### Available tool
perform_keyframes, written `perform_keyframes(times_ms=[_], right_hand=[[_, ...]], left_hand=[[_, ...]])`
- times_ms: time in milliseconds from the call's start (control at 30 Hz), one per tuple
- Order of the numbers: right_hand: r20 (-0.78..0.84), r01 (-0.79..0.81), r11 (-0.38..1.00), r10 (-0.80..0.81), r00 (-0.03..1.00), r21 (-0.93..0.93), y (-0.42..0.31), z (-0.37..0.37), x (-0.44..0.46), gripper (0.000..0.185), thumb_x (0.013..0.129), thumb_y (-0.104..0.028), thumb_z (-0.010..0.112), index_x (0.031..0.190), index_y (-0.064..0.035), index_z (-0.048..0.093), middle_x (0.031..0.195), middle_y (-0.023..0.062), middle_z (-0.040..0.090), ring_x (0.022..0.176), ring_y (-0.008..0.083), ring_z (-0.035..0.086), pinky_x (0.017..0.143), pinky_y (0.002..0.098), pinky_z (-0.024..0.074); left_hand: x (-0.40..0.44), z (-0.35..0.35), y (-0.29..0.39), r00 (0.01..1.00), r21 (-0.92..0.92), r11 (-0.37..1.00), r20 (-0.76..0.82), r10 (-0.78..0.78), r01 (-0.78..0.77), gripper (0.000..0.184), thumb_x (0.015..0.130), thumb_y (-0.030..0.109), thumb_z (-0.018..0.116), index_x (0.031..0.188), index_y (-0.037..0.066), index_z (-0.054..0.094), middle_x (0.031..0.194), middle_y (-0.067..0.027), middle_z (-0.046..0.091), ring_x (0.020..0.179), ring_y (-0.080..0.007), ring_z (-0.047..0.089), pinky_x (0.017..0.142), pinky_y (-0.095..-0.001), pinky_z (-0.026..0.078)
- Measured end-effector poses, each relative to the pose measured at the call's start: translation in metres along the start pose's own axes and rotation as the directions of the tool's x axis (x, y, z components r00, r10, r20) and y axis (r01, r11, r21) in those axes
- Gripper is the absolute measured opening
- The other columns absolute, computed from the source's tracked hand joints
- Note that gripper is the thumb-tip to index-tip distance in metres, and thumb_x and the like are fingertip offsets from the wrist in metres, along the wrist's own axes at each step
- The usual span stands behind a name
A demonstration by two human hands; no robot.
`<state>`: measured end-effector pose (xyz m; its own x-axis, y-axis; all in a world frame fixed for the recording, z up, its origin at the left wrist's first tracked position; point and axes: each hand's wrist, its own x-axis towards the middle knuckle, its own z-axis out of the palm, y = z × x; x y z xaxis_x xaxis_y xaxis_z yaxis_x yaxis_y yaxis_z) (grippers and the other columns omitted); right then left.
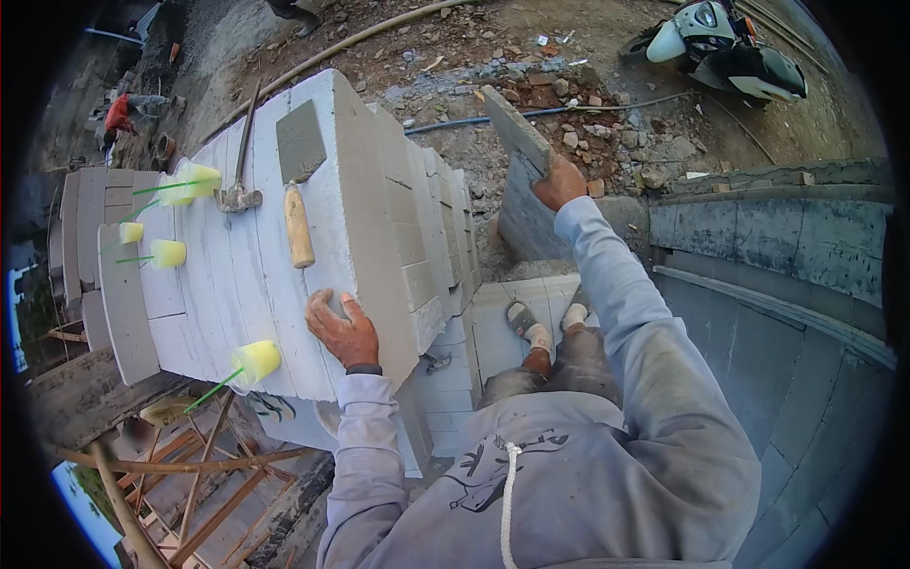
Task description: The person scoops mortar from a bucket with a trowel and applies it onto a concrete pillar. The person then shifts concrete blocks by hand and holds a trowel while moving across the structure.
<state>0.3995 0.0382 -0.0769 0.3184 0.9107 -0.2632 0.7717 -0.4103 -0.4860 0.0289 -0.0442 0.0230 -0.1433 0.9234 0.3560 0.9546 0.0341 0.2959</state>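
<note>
My left hand (341, 330) rests on the top edge of a stack of white lightweight blocks (227, 294), fingers spread, holding nothing. Just beyond its fingertips lies a trowel (300, 226) with a wooden handle and a square, mortar-smeared blade. Left of the trowel is a hammer (239, 180) with a long, thin handle. Out to the right, my right hand (561, 182) grips the edge of a flat grey board (527, 201), which stands tilted beside the stack. The fingers on the board's far side are partly hidden.
Several plastic cups of yellow-green drink with green straws stand on the blocks, one (256, 362) near my left hand. A low block wall (787, 351) runs along my right. Rubble (607, 133), a hose and a parked scooter (725, 52) lie beyond. A person in red (120, 116) bends far left.
</note>
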Motion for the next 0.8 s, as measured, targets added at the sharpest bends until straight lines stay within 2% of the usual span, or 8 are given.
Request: perform_keyframes(times_ms=[167, 367, 467, 500, 567, 600, 633, 800], right_hand=[[0.02, 0.121, 0.992, -0.12, 0.993, -0.033, 0.015, 0.0, 0.006, 0.044, 0.07, -0.017, 0.063, 0.112, -0.015, 0.049, 0.1, 0.0161, 0.061, 0.096, 0.0363, 0.058, 0.082, 0.0444, 0.0466], [0.014, 0.029, 0.999, -0.028, 0.999, -0.02, 0.018, -0.025, -0.014, 0.044, 0.068, -0.018, 0.067, 0.108, -0.0138, 0.052, 0.093, 0.0177, 0.062, 0.091, 0.0375, 0.059, 0.079, 0.0454, 0.0472], [-0.101, 0.119, 0.991, -0.112, 0.989, 0.061, 0.063, -0.026, -0.028, 0.044, 0.066, -0.019, 0.07, 0.106, -0.0116, 0.054, 0.09, 0.0186, 0.064, 0.087, 0.0381, 0.06, 0.077, 0.045, 0.0481], [-0.08, 0.084, 0.984, -0.072, 0.994, 0.159, 0.079, -0.028, -0.034, 0.045, 0.065, -0.019, 0.07, 0.108, -0.0109, 0.057, 0.093, 0.0184, 0.064, 0.089, 0.0374, 0.06, 0.077, 0.0431, 0.0488], [-0.14, 0.092, 0.984, -0.071, 0.988, 0.152, 0.114, -0.028, -0.047, 0.039, 0.066, -0.02, 0.07, 0.102, -0.008, 0.064, 0.096, 0.0179, 0.064, 0.091, 0.0356, 0.061, 0.078, 0.04, 0.0495], [-0.072, 0.063, 0.996, -0.058, 0.996, 0.062, 0.13, -0.028, -0.052, 0.04, 0.069, -0.025, 0.071, 0.104, -0.0067, 0.063, 0.099, 0.0171, 0.064, 0.088, 0.0361, 0.061, 0.078, 0.0398, 0.0489], [-0.191, 0.159, 0.981, -0.137, 0.972, 0.107, 0.142, -0.028, -0.057, 0.04, 0.069, -0.024, 0.072, 0.103, -0.0056, 0.063, 0.097, 0.016, 0.065, 0.087, 0.0349, 0.062, 0.077, 0.0384, 0.049], [-0.091, -0.025, 0.971, 0.047, 0.995, 0.237, 0.148, -0.048, -0.045, 0.04, 0.068, -0.023, 0.073, 0.101, -0.0037, 0.063, 0.098, 0.0161, 0.065, 0.091, 0.0317, 0.062, 0.08, 0.038, 0.0478]], left_hand=[[-0.002, -0.002, 0.001, 1.0, 0.007, 1.0, 0.011, -0.015, 0.015, 0.025, 0.082, 0.011, 0.056, 0.105, 0.001, 0.049, 0.113, -0.0169, 0.048, 0.11, -0.0337, 0.043, 0.096, -0.0435, 0.032], [-0.001, 0.004, -0.001, 0.999, 0.018, 1.0, -0.034, -0.006, 0.007, 0.024, 0.082, 0.011, 0.056, 0.103, 0.002, 0.05, 0.112, -0.0163, 0.049, 0.109, -0.0334, 0.044, 0.096, -0.0434, 0.033], [0.001, 0.002, 0.003, 0.999, 0.026, 0.999, -0.03, -0.019, 0.02, 0.025, 0.081, 0.011, 0.056, 0.103, 0.002, 0.05, 0.112, -0.0162, 0.049, 0.11, -0.0335, 0.044, 0.095, -0.0438, 0.034], [0.001, 0.003, 0.003, 0.999, 0.026, 0.999, -0.033, -0.023, 0.024, 0.025, 0.081, 0.011, 0.056, 0.103, 0.002, 0.05, 0.112, -0.0163, 0.049, 0.11, -0.0337, 0.044, 0.095, -0.0439, 0.034], [-0.002, 0.003, 0.002, 0.999, 0.031, 0.999, -0.033, -0.031, 0.032, 0.025, 0.08, 0.01, 0.056, 0.103, 0.002, 0.049, 0.112, -0.0165, 0.049, 0.11, -0.0339, 0.044, 0.095, -0.0439, 0.034], [-0.002, 0.003, 0.001, 0.999, 0.036, 0.999, -0.033, -0.032, 0.033, 0.025, 0.08, 0.01, 0.056, 0.103, 0.002, 0.049, 0.112, -0.0166, 0.048, 0.11, -0.034, 0.044, 0.095, -0.044, 0.034], [0.0, 0.003, 0.002, 0.999, 0.042, 0.999, -0.036, -0.031, 0.032, 0.025, 0.08, 0.009, 0.056, 0.103, 0.002, 0.049, 0.112, -0.0166, 0.048, 0.11, -0.0341, 0.044, 0.095, -0.044, 0.034], [-0.005, -0.005, 0.007, 0.999, 0.076, 0.997, -0.026, -0.026, 0.028, 0.026, 0.08, 0.007, 0.055, 0.103, 0.001, 0.047, 0.112, -0.0178, 0.046, 0.11, -0.035, 0.043, 0.095, -0.0446, 0.033]])
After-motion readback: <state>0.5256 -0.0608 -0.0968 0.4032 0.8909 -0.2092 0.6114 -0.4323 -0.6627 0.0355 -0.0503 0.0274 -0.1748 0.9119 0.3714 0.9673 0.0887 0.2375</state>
